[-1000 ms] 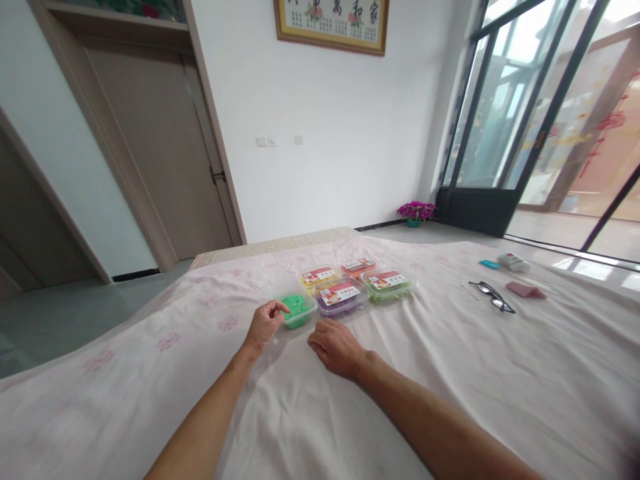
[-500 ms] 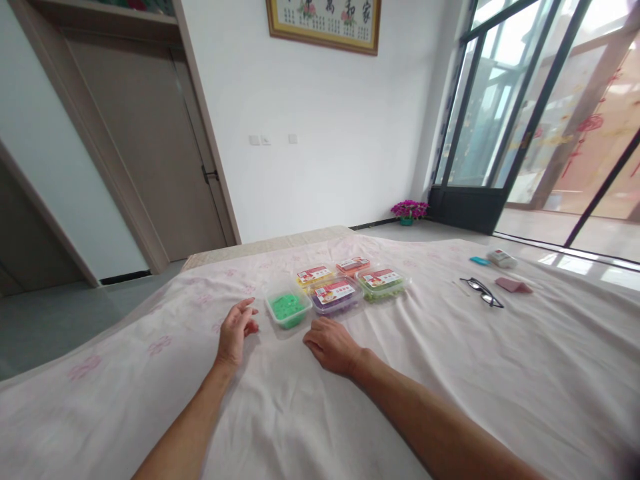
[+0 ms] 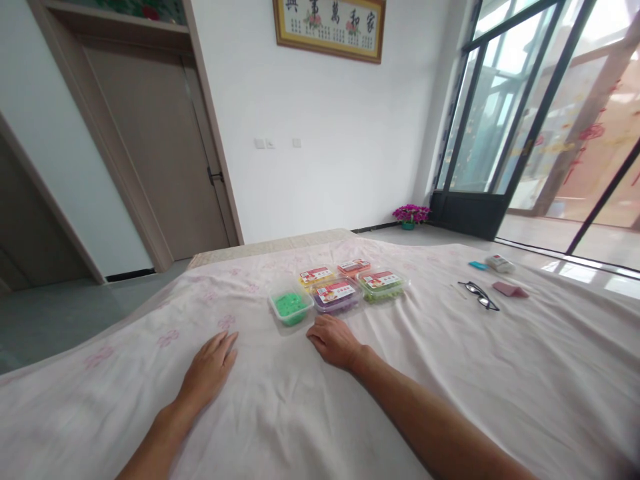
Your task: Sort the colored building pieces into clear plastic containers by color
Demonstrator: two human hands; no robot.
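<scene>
My left hand (image 3: 210,363) lies palm down on the pale sheet, fingers stretched out, holding nothing. It is left of and nearer to me than a clear plastic box (image 3: 296,323) with bright green contents and no lid seen on it. My right hand (image 3: 334,341) rests on the sheet with its fingers curled in; I see nothing in it. Just beyond it stands a lidded box of purple contents (image 3: 336,293). Beside and behind that are lidded boxes with green contents (image 3: 384,283), yellow contents (image 3: 316,276) and orange contents (image 3: 353,267), all with red-and-white labels.
On the right lie eyeglasses (image 3: 480,295), a folded pink cloth (image 3: 510,289), a small blue item (image 3: 479,265) and a white packet (image 3: 500,264). The creased, flower-patterned sheet (image 3: 280,400) covers the surface. Beyond are a door (image 3: 155,153) and potted pink flowers (image 3: 411,215).
My left hand has drawn back from beside the uncovered green box, towards me and to the left, and now lies flat. The right hand stays in place. The view has shifted slightly.
</scene>
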